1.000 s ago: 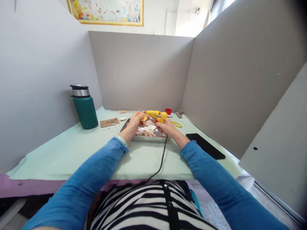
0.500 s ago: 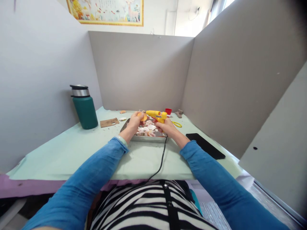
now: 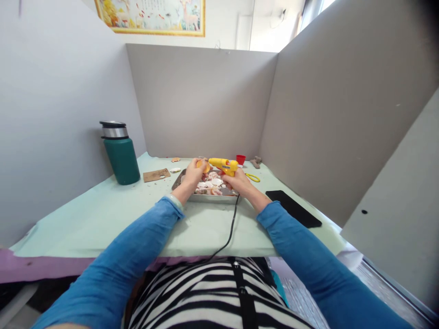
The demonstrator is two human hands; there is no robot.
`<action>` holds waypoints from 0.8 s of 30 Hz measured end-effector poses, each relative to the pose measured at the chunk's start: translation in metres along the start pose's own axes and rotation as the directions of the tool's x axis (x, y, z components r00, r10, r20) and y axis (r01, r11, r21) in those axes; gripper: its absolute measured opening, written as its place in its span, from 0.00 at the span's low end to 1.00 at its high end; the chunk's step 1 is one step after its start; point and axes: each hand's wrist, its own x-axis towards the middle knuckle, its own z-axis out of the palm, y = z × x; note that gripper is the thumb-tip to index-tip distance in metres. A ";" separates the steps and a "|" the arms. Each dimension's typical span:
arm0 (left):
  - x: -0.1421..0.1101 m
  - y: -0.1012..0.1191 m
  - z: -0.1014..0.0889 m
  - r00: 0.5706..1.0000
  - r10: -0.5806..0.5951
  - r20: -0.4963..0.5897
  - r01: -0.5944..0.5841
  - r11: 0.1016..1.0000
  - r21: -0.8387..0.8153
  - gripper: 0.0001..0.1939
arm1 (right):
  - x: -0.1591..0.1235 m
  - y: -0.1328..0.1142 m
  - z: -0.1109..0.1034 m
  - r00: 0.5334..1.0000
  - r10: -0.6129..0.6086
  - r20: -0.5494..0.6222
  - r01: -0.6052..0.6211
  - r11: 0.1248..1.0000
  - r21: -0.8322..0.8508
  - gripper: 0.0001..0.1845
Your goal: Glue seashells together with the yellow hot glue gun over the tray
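My right hand (image 3: 236,179) is closed around the grip of a yellow hot glue gun (image 3: 222,164), its nozzle pointing left. A black cord (image 3: 233,224) hangs from the gun over the table's front edge. In my left hand (image 3: 192,174) I pinch a flat orange shell (image 3: 206,166), right at the nozzle's tip; whether the two touch I cannot tell. Under both hands lies a metal tray (image 3: 212,198) holding several white and brownish seashells (image 3: 214,183). My left fingers are partly hidden behind the hand.
A green bottle (image 3: 121,160) stands at the left beside a piece of brown cardboard (image 3: 156,175). Behind the tray are a red cup (image 3: 240,159) and a grey-brown lump (image 3: 255,161). Yellow-handled scissors (image 3: 253,177) and a black flat slab (image 3: 293,209) lie right. Grey panels (image 3: 202,100) enclose the table.
Both hands stay almost in place. The glue gun's rear end has dipped very slightly, and the orange shell is still held at its nozzle.
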 end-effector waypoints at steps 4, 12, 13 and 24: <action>0.004 -0.005 0.000 0.999 0.021 -0.045 -0.018 0.997 0.069 0.11 | 0.002 0.003 0.000 1.000 -0.008 0.017 0.008 1.000 0.000 0.12; 0.008 -0.010 -0.003 0.996 0.025 -0.082 -0.020 0.998 0.055 0.12 | 0.004 0.006 -0.001 1.000 -0.013 0.000 0.013 1.000 -0.010 0.12; 0.007 -0.009 -0.003 0.997 0.014 -0.073 -0.011 0.999 0.041 0.12 | 0.004 0.006 -0.002 1.000 -0.018 0.003 0.018 1.000 -0.009 0.12; 0.006 0.002 -0.002 0.997 -0.072 -0.038 0.068 0.992 -0.108 0.13 | 0.003 0.005 -0.001 1.000 -0.006 0.015 0.006 1.000 -0.026 0.12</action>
